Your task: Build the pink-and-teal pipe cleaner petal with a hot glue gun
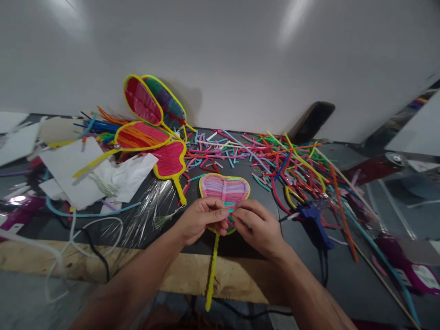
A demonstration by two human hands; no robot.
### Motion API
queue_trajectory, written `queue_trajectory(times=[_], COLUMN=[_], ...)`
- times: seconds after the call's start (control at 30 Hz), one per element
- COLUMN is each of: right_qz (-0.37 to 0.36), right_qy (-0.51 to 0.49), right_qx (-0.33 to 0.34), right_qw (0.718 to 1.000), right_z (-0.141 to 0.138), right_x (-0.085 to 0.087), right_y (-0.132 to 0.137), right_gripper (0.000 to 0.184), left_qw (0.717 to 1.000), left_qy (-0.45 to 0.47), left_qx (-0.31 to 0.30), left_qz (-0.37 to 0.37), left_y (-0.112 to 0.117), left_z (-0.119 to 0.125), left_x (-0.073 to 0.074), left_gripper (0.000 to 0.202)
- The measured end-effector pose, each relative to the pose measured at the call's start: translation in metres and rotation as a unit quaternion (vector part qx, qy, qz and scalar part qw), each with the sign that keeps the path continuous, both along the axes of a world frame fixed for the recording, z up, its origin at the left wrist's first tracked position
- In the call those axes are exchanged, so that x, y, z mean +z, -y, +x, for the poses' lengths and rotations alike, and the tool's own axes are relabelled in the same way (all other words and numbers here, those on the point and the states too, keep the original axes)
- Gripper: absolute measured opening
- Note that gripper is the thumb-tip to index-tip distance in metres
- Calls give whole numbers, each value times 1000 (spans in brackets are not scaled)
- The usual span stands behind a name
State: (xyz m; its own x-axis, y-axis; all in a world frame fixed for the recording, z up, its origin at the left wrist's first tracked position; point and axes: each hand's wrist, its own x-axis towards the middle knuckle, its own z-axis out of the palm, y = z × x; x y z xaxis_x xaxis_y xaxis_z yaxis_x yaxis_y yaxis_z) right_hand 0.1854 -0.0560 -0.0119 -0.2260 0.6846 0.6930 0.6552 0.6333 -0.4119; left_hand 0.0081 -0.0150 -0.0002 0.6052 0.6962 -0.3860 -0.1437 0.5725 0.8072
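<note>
Below my face lies a heart-shaped fan (224, 185) with a yellow pipe-cleaner rim, rows of lilac, pink and teal inside, and a yellow handle (212, 272) hanging past the table edge. My left hand (204, 219) is over its lower left part, thumb and forefinger pinched together. Opposite it, my right hand (258, 225) pinches too, its fingertips almost meeting the left ones. A short pipe cleaner piece (229, 207) seems to run between the fingertips, though most of it is hidden. The hands cover the fan's lower half.
Finished-looking fans (170, 160) lie at left, two more (144, 101) lean on the wall. Cut pipe cleaners (237, 149) are strewn behind. A blue glue gun (314, 224) sits right, near a dark phone (314, 121). White paper (77, 169) and silvery strands (154, 208) lie left.
</note>
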Motion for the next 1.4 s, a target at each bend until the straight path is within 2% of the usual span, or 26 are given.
queue_trajectory(times=[0.1,0.2,0.37,0.47,0.57,0.63,0.7,0.8,1.0,1.07,1.13,1.17,1.23,1.33,1.37,1.4], right_qz=[3,-1,-16,-32,-95,-173,-232,-248,-282,-313,-351,-373,-413,-449,-452,-453], right_qy=[-15,-29,-4,-6,-97,-179,-212,-181,-98,-106,-168,-221,-353,-505,-526,-533], right_qx=[-11,-12,36,61,25,0,-3,2,81,88,69,57,50,99,114,122], right_qw=[1000,1000,999,998,990,968,949,952,951,940,919,899,838,730,712,704], right_z=[-3,-5,-1,0,-1,-3,-6,-8,-4,-2,-1,-1,-1,-4,-5,-6], right_x=[-1,-2,1,0,-5,-7,-7,-1,8,9,9,8,7,3,1,-1], right_y=[1,1,1,2,5,6,7,6,5,6,5,5,3,1,1,1], right_gripper=[22,21,18,18,20,19,16,6,13,12,11,13,15,26,31,32], left_qw=[1000,1000,998,997,999,998,996,994,989,988,992,993,997,998,998,998], left_qy=[5,-1,-37,-48,-35,-22,-10,-15,-76,-79,-74,-69,-54,-29,-23,-20], left_qx=[5,1,-1,-3,14,51,87,97,15,19,39,43,29,27,39,51], left_qz=[-21,-7,60,53,24,14,17,50,130,128,98,80,53,41,41,42], left_y=[2,4,0,-3,-2,-1,0,1,-1,-2,-3,-4,-3,0,1,2], left_z=[3,6,2,-1,0,3,5,6,2,1,1,0,1,3,4,6], left_x=[1,1,0,0,-1,-1,-1,-1,-2,-1,0,1,2,3,2,1], left_gripper=[36,34,32,30,32,32,31,27,20,21,26,28,32,33,33,33])
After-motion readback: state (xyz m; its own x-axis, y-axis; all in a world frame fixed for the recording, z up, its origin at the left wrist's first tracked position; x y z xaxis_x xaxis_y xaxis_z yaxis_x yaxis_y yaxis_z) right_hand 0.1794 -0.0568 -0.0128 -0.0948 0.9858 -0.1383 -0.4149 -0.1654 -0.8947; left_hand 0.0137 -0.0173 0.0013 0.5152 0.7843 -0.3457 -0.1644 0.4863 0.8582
